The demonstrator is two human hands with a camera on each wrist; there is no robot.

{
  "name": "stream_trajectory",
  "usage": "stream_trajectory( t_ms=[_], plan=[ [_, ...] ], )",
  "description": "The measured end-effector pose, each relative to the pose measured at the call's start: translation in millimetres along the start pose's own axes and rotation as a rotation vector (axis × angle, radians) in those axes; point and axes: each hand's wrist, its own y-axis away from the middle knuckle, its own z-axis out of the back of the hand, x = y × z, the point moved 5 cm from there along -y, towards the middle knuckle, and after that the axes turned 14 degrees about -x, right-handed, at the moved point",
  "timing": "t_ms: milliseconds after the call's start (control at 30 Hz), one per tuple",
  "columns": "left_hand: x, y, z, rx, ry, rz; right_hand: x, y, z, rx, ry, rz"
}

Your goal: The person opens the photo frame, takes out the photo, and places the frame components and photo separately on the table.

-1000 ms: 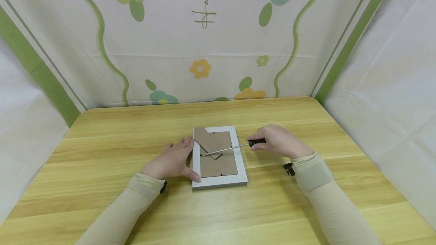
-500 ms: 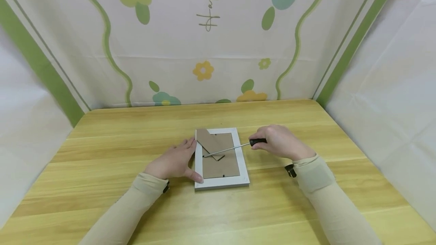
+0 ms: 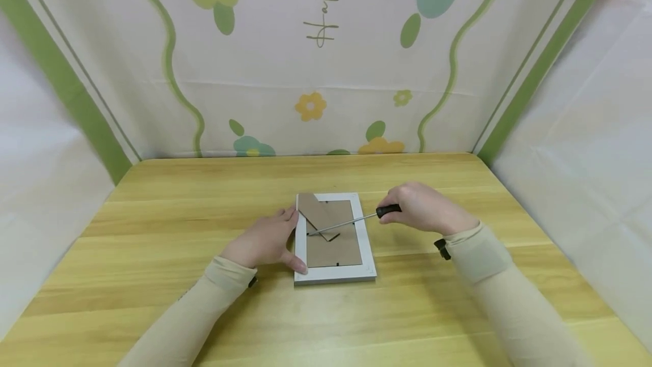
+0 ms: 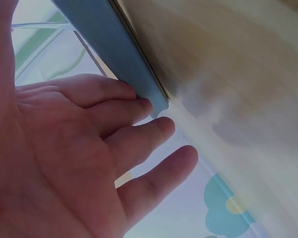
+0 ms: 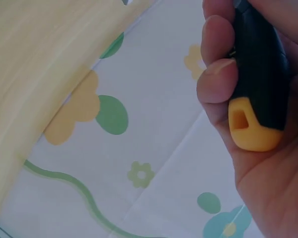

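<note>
A white picture frame (image 3: 365, 242) lies face down on the wooden table, its brown backboard (image 3: 333, 255) and small black tabs showing. Across the upper left of the back lies the brown stand leg (image 3: 312, 209), slanting over the frame's border. My left hand (image 3: 267, 239) rests along the frame's left side, thumb on the near left corner. In the left wrist view its fingers (image 4: 139, 144) are mostly extended, some touching the frame's edge (image 4: 114, 44). My right hand (image 3: 423, 208) grips a screwdriver (image 3: 351, 221) by its black and yellow handle (image 5: 260, 74). The screwdriver's tip meets the tab at the backboard's left edge.
The wooden table (image 3: 153, 231) extends around the frame on all sides. Behind it hangs a white cloth (image 3: 254, 67) with flowers and green lines. More pale cloth (image 3: 586, 186) closes off the right side, and the left is draped too.
The head view has shifted slightly, so everything sits a little farther right in it. Both hands, the screwdriver and the picture frame keep nearly the same places relative to one another.
</note>
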Motion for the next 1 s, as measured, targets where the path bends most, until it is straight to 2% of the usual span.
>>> stream_trajectory(
  t_ms=[200,367,767,1000],
  plan=[
    [-1.7,0.1,2.0,0.0,0.002,-0.011,13,-12,10,0.008,0.065,0.113],
    [-0.5,0.1,0.9,0.004,-0.001,-0.013,26,-25,19,0.045,0.117,0.164],
    [0.2,0.5,0.7,0.008,0.004,-0.019,49,-47,33,0.13,0.24,0.199],
    [0.7,1.6,2.2,0.025,0.013,-0.007,60,-58,37,0.168,0.263,0.205]
  ],
)
